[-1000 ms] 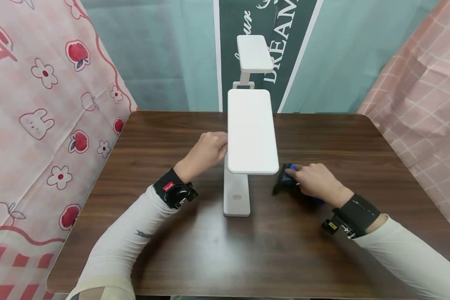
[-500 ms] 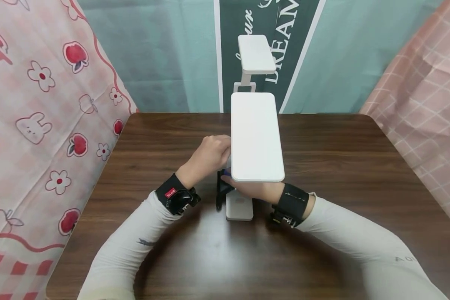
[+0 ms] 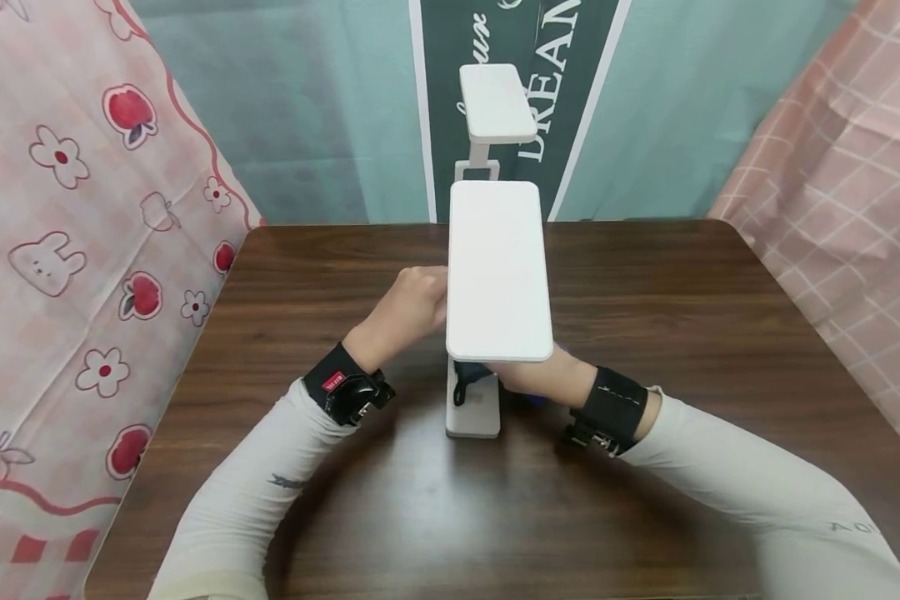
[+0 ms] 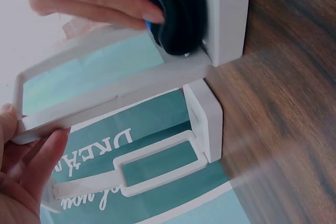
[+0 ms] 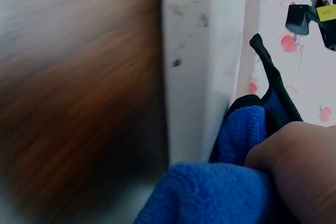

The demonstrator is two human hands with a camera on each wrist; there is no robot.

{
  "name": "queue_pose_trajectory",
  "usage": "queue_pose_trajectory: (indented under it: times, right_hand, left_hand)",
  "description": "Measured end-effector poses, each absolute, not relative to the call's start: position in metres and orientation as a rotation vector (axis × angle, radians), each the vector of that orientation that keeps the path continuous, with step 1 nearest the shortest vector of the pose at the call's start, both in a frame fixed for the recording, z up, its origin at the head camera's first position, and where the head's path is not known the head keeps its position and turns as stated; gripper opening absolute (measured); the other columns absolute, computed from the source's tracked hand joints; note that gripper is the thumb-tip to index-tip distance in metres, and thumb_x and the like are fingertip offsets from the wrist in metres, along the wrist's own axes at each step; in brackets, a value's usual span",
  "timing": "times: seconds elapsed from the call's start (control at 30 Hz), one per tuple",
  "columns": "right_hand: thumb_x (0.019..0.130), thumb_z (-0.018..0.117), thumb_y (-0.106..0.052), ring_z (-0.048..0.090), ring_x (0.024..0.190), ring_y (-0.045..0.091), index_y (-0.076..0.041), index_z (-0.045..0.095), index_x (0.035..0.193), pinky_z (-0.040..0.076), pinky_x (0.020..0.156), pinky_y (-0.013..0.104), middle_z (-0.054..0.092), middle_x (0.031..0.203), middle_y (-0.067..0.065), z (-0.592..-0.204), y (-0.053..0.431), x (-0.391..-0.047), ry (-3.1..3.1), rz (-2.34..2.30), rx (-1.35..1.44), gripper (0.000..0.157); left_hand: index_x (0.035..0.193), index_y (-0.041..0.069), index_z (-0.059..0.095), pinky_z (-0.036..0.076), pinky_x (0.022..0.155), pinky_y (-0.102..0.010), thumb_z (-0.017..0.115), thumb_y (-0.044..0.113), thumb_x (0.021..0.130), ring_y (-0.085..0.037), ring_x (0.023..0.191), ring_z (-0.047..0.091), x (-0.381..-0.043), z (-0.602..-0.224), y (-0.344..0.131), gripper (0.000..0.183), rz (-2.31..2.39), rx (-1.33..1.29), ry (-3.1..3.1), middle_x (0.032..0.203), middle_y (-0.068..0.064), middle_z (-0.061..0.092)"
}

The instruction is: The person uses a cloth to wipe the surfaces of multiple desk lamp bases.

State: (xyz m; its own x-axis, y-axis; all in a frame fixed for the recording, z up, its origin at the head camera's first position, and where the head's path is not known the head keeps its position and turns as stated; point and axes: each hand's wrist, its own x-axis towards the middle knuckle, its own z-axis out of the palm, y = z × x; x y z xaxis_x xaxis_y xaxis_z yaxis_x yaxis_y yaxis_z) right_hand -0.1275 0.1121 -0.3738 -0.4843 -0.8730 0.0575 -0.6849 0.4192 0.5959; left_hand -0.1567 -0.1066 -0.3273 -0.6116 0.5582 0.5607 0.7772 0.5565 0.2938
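While the left hand steadies the stand: what seems to be in hand is a wipe along its base (image 3: 474, 417), judging by the cloth (image 5: 210, 195) set against that part.
White stand (image 3: 498, 275): upright on the brown table (image 3: 390, 517), near the middle, with a long base under a flat top that hides much of both hands from above; what looks like a second stand (image 3: 497, 102), with a smaller top, is behind it.
Left hand (image 3: 408, 300): thumb and fingers pinch the open frame (image 4: 105, 99) near the end away from the base; the wrist comes in from the left.
Right hand (image 3: 528, 371): grips the cloth, fingers lying along it at the base end of the frame; the forearm slants in from the right, under the front edge of the top.
Cloth: fuzzy blue, black at the edge, with a dark strap over the base; bunched where frame and base meet.
Hands: apart from each other, one at each end of the frame.
Marks on the base: a few dark spots, too blurred to tell dirt from print.
Next move: probably calls for steady pressure along the base, the left pinch firm enough to stop the stand sliding.
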Motion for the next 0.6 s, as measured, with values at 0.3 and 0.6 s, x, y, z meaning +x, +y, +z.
queue_pose_trajectory:
  times: [0.3, 0.6]
  right_hand:
    - [0.078, 0.081, -0.023, 0.049, 0.135, 0.034, -0.005, 0.05, 0.145, 0.04, 0.116, 0.044, 0.05, 0.147, 0.02, -0.379, 0.159, -0.137, -2.267, -0.451, 1.41, 0.076]
    - [0.071, 0.078, 0.002, 0.052, 0.119, 0.028, -0.008, 0.057, 0.138, 0.043, 0.106, 0.049, 0.056, 0.143, 0.017, -0.382, 0.161, -0.141, -2.531, 0.091, 1.501, 0.071]
  left_hand:
    - [0.104, -0.002, 0.075, 0.058, 0.067, -0.035, 0.059, -0.003, 0.099, -0.022, 0.074, 0.073, -0.154, -0.324, -0.1, 0.017, -0.669, -1.07, -2.408, 0.09, -0.014, 0.077]
    - [0.103, -0.002, 0.075, 0.059, 0.067, -0.036, 0.059, -0.001, 0.1, -0.023, 0.073, 0.073, -0.156, -0.326, -0.098, 0.016, -0.66, -1.032, -2.419, 0.088, -0.014, 0.077]
